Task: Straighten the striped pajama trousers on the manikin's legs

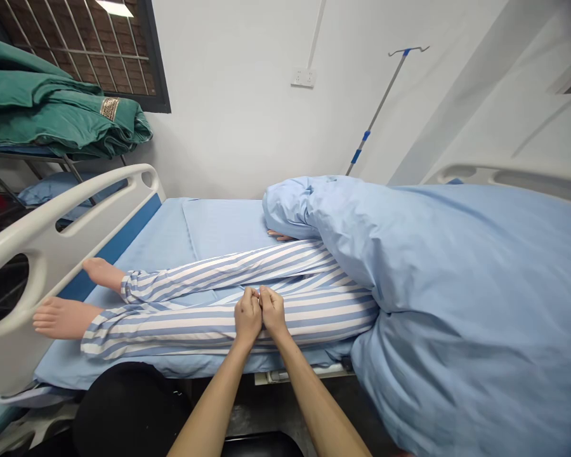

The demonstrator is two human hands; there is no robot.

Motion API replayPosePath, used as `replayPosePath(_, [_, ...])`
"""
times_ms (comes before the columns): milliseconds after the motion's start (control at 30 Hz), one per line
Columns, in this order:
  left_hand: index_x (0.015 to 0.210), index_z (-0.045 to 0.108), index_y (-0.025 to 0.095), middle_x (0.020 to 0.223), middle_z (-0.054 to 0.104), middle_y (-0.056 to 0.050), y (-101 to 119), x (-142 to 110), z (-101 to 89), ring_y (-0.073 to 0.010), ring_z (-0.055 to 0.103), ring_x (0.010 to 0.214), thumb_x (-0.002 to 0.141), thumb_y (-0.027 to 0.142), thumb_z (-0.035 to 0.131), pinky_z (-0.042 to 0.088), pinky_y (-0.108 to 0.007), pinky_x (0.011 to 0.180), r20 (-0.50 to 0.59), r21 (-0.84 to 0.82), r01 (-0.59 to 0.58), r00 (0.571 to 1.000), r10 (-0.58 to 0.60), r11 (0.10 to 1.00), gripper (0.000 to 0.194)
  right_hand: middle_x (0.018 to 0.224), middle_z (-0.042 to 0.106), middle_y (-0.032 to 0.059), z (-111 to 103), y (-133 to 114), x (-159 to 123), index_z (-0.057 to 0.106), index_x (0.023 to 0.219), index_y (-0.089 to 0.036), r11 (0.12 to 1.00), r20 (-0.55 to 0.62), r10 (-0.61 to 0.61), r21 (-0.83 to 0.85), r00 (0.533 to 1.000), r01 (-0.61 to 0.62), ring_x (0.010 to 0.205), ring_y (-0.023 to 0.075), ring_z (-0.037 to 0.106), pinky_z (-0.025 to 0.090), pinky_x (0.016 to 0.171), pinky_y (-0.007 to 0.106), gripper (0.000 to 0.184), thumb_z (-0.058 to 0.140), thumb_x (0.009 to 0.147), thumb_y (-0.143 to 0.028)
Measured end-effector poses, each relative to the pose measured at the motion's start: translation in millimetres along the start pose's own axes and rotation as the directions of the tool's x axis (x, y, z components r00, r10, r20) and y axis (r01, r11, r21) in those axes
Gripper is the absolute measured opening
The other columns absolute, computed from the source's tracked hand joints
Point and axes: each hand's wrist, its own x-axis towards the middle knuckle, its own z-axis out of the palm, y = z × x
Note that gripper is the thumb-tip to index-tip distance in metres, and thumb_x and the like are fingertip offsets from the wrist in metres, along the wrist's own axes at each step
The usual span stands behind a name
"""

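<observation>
Noting the fingers point(254, 296) of the left hand point(247, 315) and the right hand point(273, 311): both sets are bent, tips close together on the striped trouser leg point(185, 327) of a patient manikin. Whether they pinch the cloth or only rest on it cannot be told from this view. The bare forearms point(209, 406) reach in over the near bed edge.

Risks, as judged: the cloth may slide over the smooth limb if pulled alone, so the hold would be lost. The near leg lies close to that edge, and drawing it toward the person could carry it over. The bare foot point(64, 318) of that leg lies near the white footboard point(42, 254), which could catch it in any sideways shift.

The other trouser leg point(219, 270) lies beyond, on the blue bed sheet point(157, 247). A blue duvet point(457, 279) hides the manikin's hips and upper body, so the hip joint cannot be checked, and a manikin hand point(280, 236) shows at its edge. A dark rounded object point(128, 412) stands at the near bed side, in the way of closer standing. Farther off are an IV pole point(380, 108) and folded green blankets point(42, 108).
</observation>
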Motion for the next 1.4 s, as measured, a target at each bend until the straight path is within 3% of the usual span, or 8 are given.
replayPosePath(233, [0.073,0.045,0.021,0.066,0.056,0.001,-1.0,-2.5,1.2,-0.0127,0.052,0.063,0.083,0.02,0.029,0.032,-0.023,0.06,0.008,0.044,-0.034,0.999,0.033,0.998,0.019,0.049,0.034,-0.0049,-14.0,-20.7,4.1,0.036,0.052,-0.018,0.969,0.101,-0.1,-0.218,0.99,0.12,0.049,0.0088,0.032,0.023,0.05,0.023,0.037,0.038,0.084,-0.037])
replayPosePath(400, [0.083,0.048,0.021,0.076,0.06,-0.001,-1.2,-2.6,1.2,-0.0131,0.054,0.07,0.085,0.025,0.029,0.034,-0.024,0.065,-0.033,0.029,0.013,0.999,-0.012,1.0,0.02,0.047,0.029,-0.0055,-25.4,-9.9,2.0,0.033,0.051,-0.018,0.949,0.079,-0.097,-0.292,0.992,0.117,0.048,0.0083,0.029,0.02,0.049,0.024,0.04,0.035,0.086,-0.037])
replayPosePath(600, [0.06,0.045,0.019,0.055,0.05,0.0,26.8,7.6,1.9,-0.0111,0.044,0.054,0.087,0.036,0.026,0.03,-0.023,0.056,0.079,0.005,0.01,0.997,-0.01,1.0,0.036,0.049,0.032,-0.0049,-29.2,-0.6,2.0,0.035,0.052,-0.018,0.982,0.045,-0.094,-0.162,0.995,0.1,0.049,0.0085,0.031,0.023,0.049,0.023,0.039,0.036,0.086,-0.037])
replayPosePath(733, [0.055,0.041,0.019,0.051,0.046,0.001,45.2,8.6,10.6,-0.0098,0.041,0.05,0.086,0.035,0.026,0.029,-0.023,0.052,0.024,-0.106,0.025,0.999,-0.023,0.994,0.038,0.053,0.038,-0.0031,-32.5,0.2,3.1,0.039,0.056,-0.018,0.997,-0.001,-0.059,-0.05,0.998,0.059,0.052,0.0098,0.034,0.027,0.051,0.023,0.037,0.035,0.086,-0.039])
replayPosePath(800, [0.053,0.04,0.019,0.051,0.047,0.0,42.2,6.9,16.6,-0.0103,0.041,0.05,0.086,0.033,0.026,0.029,-0.023,0.052,0.012,-0.08,0.06,0.998,-0.059,0.995,0.038,0.053,0.038,-0.0031,-32.7,1.0,3.1,0.038,0.056,-0.018,0.999,-0.035,-0.038,-0.025,0.999,0.037,0.052,0.01,0.034,0.027,0.05,0.023,0.036,0.036,0.086,-0.039])
replayPosePath(1033, [0.06,0.048,0.019,0.06,0.056,-0.004,15.6,1.8,29.1,-0.0134,0.05,0.059,0.086,0.029,0.027,0.03,-0.025,0.058,0.017,0.128,-0.028,1.0,0.026,0.991,0.035,0.052,0.035,-0.0037,-29.2,-0.4,4.3,0.036,0.055,-0.018,1.0,-0.015,-0.013,-0.016,1.0,0.013,0.051,0.0096,0.033,0.027,0.049,0.023,0.037,0.037,0.085,-0.039])
replayPosePath(1267, [0.067,0.049,0.02,0.061,0.057,-0.003,20.7,0.4,28.0,-0.0134,0.051,0.059,0.089,0.031,0.023,0.03,-0.025,0.057,0.006,0.127,0.006,1.0,-0.007,0.992,0.036,0.049,0.034,-0.0049,-45.1,-23.8,12.1,0.036,0.053,-0.018,0.966,0.1,-0.107,-0.227,0.989,0.128,0.049,0.0085,0.031,0.023,0.049,0.024,0.037,0.037,0.086,-0.036])
replayPosePath(1400, [0.063,0.045,0.02,0.058,0.053,-0.002,18.8,0.6,25.8,-0.0134,0.049,0.058,0.088,0.03,0.023,0.028,-0.026,0.057,0.022,0.144,0.001,1.0,-0.004,0.99,0.035,0.048,0.031,-0.0054,-53.4,-17.5,13.4,0.034,0.052,-0.018,0.948,0.081,-0.113,-0.29,0.99,0.131,0.048,0.008,0.029,0.021,0.049,0.024,0.038,0.036,0.086,-0.036])
